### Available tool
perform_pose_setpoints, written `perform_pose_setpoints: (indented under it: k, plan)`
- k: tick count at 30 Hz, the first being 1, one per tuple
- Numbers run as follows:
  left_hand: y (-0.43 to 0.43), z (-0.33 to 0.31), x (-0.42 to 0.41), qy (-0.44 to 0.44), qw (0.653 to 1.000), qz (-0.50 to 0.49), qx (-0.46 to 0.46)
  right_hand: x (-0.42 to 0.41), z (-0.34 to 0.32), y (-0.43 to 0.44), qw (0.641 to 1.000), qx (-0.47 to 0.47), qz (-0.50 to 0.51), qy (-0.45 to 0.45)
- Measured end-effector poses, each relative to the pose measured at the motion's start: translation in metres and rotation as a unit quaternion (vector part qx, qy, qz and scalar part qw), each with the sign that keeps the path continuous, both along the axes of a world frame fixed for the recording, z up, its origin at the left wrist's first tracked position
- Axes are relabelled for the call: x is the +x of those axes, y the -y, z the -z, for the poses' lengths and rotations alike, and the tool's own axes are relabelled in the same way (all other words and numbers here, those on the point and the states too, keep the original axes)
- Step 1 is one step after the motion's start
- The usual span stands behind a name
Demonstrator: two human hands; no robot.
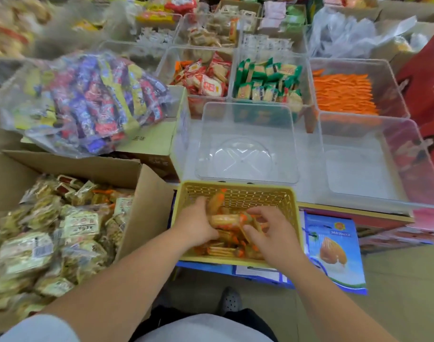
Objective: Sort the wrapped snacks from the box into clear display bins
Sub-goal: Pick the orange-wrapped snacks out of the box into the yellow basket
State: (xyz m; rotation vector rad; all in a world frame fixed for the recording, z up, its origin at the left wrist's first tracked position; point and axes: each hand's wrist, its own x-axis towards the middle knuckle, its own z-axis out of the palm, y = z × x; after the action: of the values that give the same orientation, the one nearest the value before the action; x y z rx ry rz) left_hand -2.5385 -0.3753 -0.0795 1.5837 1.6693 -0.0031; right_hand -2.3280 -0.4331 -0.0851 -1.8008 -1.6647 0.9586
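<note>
Head view: at lower centre the left hand [198, 222] and right hand [272, 233] are both down inside the yellow basket [238, 191], each with fingers curled around orange-tipped wrapped snacks [224, 219]. Just beyond the basket's far rim stands a clear bin [245, 156] with its bottom showing, a second clear bin [359, 176] to its right, while the basket's left edge meets a flap of the cardboard box [147, 193] of pale packets. The basket rests on a blue carton [334, 243] above beige floor [396, 292].

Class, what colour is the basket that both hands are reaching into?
Yellow: the basket shows clearly in the head view.
</note>
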Motion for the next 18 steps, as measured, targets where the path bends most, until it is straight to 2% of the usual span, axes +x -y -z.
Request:
perform_pose_setpoints:
  k: [2,5,8,10,12,15,18]
  plan:
    - [0.007,-0.010,-0.003,0.017,0.999,0.030,0.013,-0.010,-0.003,-0.001,1.000,0.011,0.001,-0.016]
    - [0.024,-0.037,-0.026,0.047,0.992,0.037,0.113,-0.041,-0.011,-0.005,0.999,0.029,-0.015,-0.041]
    - [0.042,-0.063,-0.082,0.037,0.974,-0.005,0.224,-0.086,-0.023,-0.009,0.996,0.043,-0.048,-0.060]
    - [0.052,-0.076,-0.135,0.000,0.961,-0.047,0.272,-0.120,-0.032,-0.011,0.993,0.056,-0.078,-0.063]
    - [0.058,-0.079,-0.197,-0.068,0.955,-0.084,0.276,-0.155,-0.041,-0.013,0.990,0.062,-0.118,-0.049]
    - [0.058,-0.069,-0.297,-0.180,0.952,-0.122,0.215,-0.209,-0.054,-0.017,0.985,0.058,-0.162,-0.031]
    - [0.054,-0.052,-0.380,-0.277,0.943,-0.089,0.160,-0.263,-0.062,-0.026,0.984,0.056,-0.171,-0.012]
